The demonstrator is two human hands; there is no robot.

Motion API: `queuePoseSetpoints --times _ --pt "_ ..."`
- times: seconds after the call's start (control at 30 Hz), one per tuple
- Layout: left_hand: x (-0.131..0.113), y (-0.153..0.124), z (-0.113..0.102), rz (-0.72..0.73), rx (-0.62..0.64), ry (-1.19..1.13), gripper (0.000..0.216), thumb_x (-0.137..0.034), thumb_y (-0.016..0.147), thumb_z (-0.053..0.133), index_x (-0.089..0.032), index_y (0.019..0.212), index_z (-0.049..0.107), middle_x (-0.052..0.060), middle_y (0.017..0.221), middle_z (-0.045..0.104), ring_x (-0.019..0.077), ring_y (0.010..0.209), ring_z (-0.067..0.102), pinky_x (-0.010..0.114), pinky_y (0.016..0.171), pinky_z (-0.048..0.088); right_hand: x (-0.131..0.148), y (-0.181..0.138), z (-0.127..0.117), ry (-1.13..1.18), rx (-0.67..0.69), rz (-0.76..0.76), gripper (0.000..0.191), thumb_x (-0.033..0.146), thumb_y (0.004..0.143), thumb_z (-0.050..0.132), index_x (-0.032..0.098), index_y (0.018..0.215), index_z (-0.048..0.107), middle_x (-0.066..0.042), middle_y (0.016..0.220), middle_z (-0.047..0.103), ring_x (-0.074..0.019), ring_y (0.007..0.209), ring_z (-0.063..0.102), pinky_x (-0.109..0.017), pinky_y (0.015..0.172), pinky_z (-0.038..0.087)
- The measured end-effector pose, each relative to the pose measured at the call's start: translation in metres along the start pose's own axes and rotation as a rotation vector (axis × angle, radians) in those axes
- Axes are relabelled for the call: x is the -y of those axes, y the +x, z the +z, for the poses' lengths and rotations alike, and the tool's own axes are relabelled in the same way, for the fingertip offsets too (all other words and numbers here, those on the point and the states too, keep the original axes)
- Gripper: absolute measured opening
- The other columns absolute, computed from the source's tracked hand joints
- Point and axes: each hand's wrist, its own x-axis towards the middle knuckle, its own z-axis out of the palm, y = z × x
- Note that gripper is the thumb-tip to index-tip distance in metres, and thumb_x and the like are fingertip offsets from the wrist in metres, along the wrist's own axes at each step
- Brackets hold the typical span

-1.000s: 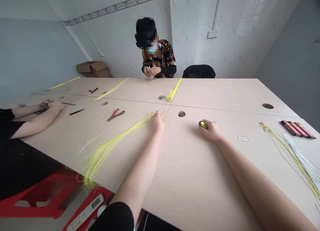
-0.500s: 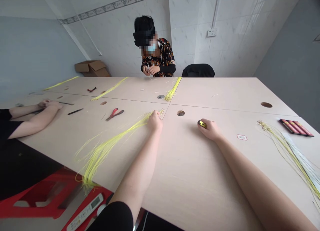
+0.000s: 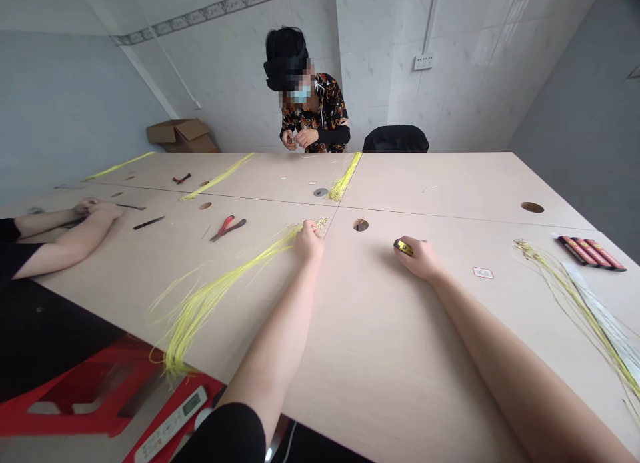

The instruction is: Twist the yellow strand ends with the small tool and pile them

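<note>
My left hand is closed at the tip end of a bundle of thin yellow wires. The small gold-coloured ends of the wires show just beyond my fingers, while the loose strands fan out left and hang over the table's near edge. My right hand rests on the table, wrapped round a small black-and-yellow tool. Most of that tool is hidden in my fist, so its exact kind cannot be made out. Red-handled pliers lie left of my left hand.
Across the table a person works with both hands; another person's hands are at the left. A second yellow bundle, a bundle with gold ends, red-and-black packs, a label and round holes are around.
My hands keep the same grip and place, apart from a slight shift of the whole view. The yellow wires lie as before.
</note>
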Motion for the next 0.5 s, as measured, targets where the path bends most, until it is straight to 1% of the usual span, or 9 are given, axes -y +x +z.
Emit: queuePoseSetpoints --times 0.17,0.33,0.5 --pt "-0.0013 -0.0007 -0.0004 0.015 0.020 -0.034 0.020 -0.009 0.082 0.052 -0.024 0.094 0.054 0.001 0.090 0.070 0.0203 0.088 0.061 0.026 0.063 0.037 0.0011 -0.0006 -0.0005 0.002 0.006 0.001 0.011 0.031 0.072 0.045 0.021 0.069 0.047 0.000 0.058 0.049 -0.0135 0.055 0.041 -0.025 0.055 0.031" --pt "-0.0019 -0.0009 0.0001 0.031 -0.001 -0.043 0.017 -0.011 0.083 0.051 -0.024 0.093 0.054 0.001 0.091 0.070 0.0198 0.088 0.061 0.027 0.067 0.039 0.0024 -0.0010 -0.0011 0.002 0.007 0.008 0.011 0.031 0.072 0.045 0.021 0.068 0.047 0.000 0.058 0.050 -0.0133 0.054 0.040 -0.024 0.054 0.031" --pt "-0.0021 -0.0013 0.0003 0.034 -0.020 -0.055 0.020 -0.009 0.082 0.051 -0.024 0.095 0.053 0.002 0.092 0.069 0.0192 0.089 0.061 0.027 0.069 0.040 0.0024 -0.0009 -0.0011 -0.004 -0.001 0.004 0.011 0.031 0.072 0.045 0.021 0.068 0.048 0.000 0.058 0.050 -0.0133 0.054 0.041 -0.024 0.053 0.031"
